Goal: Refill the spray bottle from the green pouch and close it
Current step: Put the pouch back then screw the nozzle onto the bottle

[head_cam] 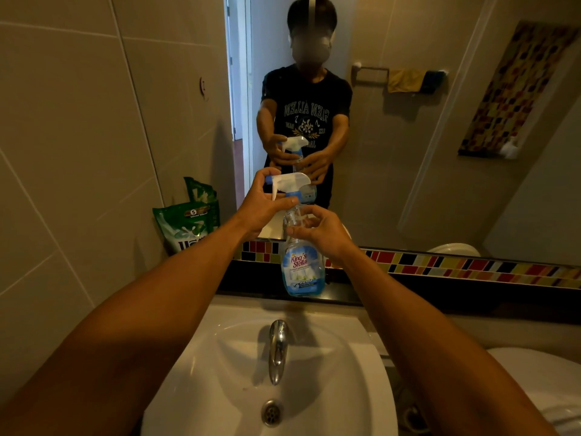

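At the centre of the frame the spray bottle point(302, 262) stands upright on the bench, the left hand point(267, 202) pinching its trigger head point(290, 184) from above, the right hand point(320, 234) curled around its neck.

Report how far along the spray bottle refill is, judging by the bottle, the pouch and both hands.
Done: hard to say; the spray bottle holds blue liquid only in its lower part, and the green pouch stands aside on the counter against the wall. In hand: the left hand grips the trigger head at the neck, the right hand holds the bottle's shoulder. Whether the head is coming off or going on cannot be told.
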### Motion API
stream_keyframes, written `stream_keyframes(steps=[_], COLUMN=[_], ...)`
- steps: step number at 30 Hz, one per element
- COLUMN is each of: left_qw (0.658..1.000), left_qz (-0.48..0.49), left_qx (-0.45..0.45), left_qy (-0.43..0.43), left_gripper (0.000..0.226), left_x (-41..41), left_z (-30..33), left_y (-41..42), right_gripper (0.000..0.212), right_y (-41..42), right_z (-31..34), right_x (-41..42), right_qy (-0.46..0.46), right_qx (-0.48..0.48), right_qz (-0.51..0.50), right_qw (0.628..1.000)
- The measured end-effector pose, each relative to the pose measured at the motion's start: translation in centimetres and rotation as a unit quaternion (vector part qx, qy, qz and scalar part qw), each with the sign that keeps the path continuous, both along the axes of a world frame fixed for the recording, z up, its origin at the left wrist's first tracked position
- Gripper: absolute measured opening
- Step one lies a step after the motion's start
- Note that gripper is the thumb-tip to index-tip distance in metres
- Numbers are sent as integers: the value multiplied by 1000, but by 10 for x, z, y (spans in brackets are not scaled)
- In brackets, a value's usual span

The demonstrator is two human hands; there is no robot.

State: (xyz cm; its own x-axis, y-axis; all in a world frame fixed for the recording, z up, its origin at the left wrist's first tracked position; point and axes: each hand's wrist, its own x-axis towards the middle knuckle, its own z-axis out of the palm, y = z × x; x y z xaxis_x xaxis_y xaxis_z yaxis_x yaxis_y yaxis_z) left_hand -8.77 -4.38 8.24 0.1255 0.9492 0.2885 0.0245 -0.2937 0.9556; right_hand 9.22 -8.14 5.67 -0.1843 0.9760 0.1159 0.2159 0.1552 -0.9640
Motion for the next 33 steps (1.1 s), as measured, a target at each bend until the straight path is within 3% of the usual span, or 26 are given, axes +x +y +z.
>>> stream_keyframes(steps=[15,33], left_qw=[998,998], left_qz=[-3,-15], left_qx=[41,50], left_qy=[53,26], left_gripper=[54,55], left_x=[-2,4], left_z=[4,2], left_y=[-3,-4], right_gripper=[50,45], right_y=[4,5], right_z=[-6,-6], right_x=[-2,0], right_qy=[-14,-24], right_qx=[1,5], right_qz=[-12,-2], right_qw=[1000,1000])
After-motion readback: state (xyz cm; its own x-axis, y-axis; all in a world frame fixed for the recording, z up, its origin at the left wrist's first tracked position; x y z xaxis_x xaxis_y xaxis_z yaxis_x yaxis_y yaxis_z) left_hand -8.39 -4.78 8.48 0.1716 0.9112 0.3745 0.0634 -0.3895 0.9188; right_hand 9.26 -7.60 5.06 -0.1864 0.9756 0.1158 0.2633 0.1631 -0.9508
